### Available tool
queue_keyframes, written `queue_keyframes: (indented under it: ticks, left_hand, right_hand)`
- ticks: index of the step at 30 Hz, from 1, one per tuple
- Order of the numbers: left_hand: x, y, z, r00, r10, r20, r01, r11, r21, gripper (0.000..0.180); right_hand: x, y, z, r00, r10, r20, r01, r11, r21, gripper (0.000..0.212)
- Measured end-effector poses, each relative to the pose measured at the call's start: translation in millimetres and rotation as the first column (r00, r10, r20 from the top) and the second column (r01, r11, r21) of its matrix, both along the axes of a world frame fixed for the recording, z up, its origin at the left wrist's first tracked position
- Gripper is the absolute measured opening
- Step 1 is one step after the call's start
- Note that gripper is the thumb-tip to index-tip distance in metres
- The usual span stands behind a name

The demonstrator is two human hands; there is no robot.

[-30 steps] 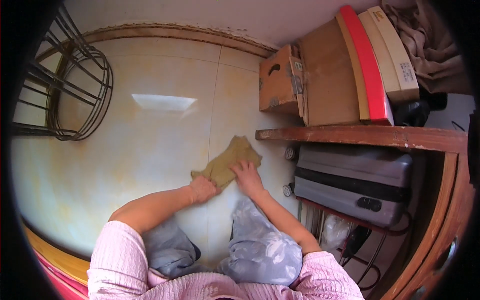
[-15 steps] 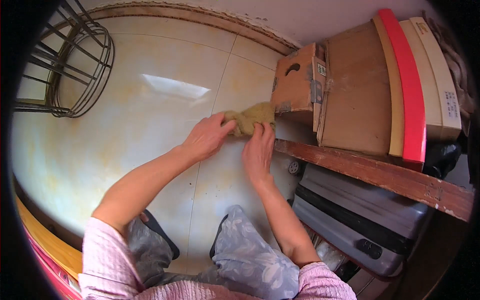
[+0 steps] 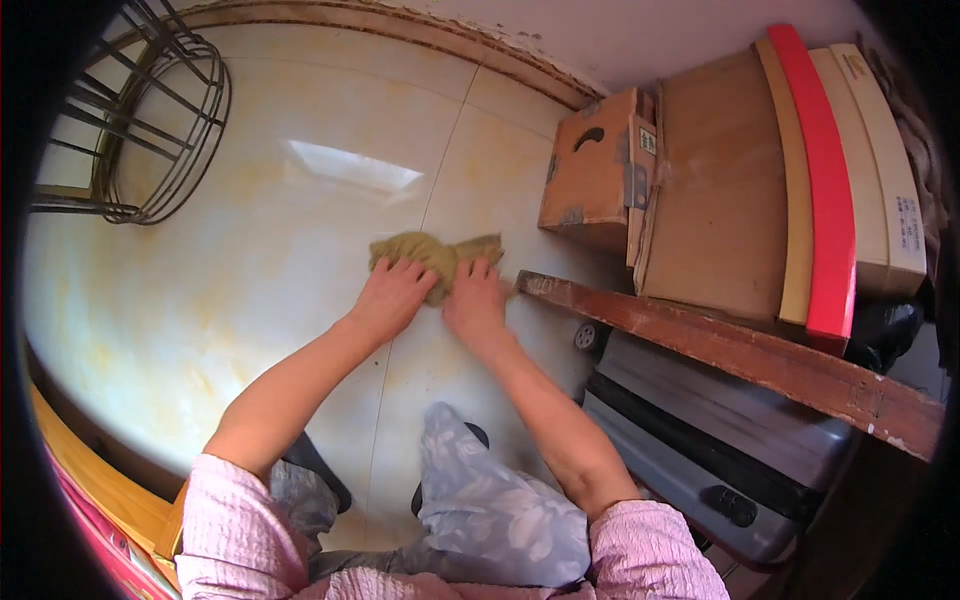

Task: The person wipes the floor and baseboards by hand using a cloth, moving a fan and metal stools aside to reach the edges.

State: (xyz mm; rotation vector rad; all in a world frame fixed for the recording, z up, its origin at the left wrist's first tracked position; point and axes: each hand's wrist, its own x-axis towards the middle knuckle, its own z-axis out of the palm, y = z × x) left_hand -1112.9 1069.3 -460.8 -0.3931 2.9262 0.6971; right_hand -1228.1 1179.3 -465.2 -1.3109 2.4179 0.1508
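A rumpled olive-green cloth (image 3: 412,250) is bunched under both my hands, over the pale tiles. My left hand (image 3: 392,298) has its fingers curled on the left part of the cloth. Close beside it, my right hand (image 3: 477,300) grips the right part, where a loose flap sticks out beyond the fingers. Just right of that hand is the end of a worn reddish-brown wooden plank (image 3: 640,322). Whether the cloth lies on the floor or hangs a little above it, I cannot tell.
Cardboard boxes (image 3: 715,190) and a red strip (image 3: 815,190) stand on the plank at the right. Below it lies a grey suitcase (image 3: 710,400). A metal rack (image 3: 165,130) stands at the far left. Yellow wooden furniture (image 3: 100,480) edges the near left. Glossy floor tiles (image 3: 260,250) spread between.
Both hands have drawn the cloth left and slightly nearer, away from the small cardboard box and the plank's end. The hands are now closer together.
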Motion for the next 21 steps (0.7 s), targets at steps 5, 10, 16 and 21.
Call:
queue_keyframes:
  ticks: [5,10,16,21]
  left_hand:
    - [83.9,29.5,12.9,0.907,-0.227,0.354,0.083,0.922,0.378,0.036]
    - [58.9,51.4,65.0,0.888,-0.348,0.302,0.057,0.734,0.677,0.037]
    - [-9.4,96.9,87.2,0.975,-0.204,-0.088,0.222,0.88,0.419,0.046]
    - [-31.4,145.8,26.8,0.968,-0.236,-0.089,0.24,0.97,0.033,0.058]
  right_hand:
    - [48.2,71.5,14.9,0.811,0.005,0.585,0.065,0.993,-0.099,0.035]
    - [15.4,132.8,43.5,0.707,-0.363,0.607,0.423,0.905,0.049,0.024]
    - [-29.5,164.8,77.9,0.792,-0.489,0.365,0.598,0.74,-0.306,0.038]
    - [-39.0,185.9,-32.3,0.964,-0.262,0.045,0.266,0.943,-0.2,0.059]
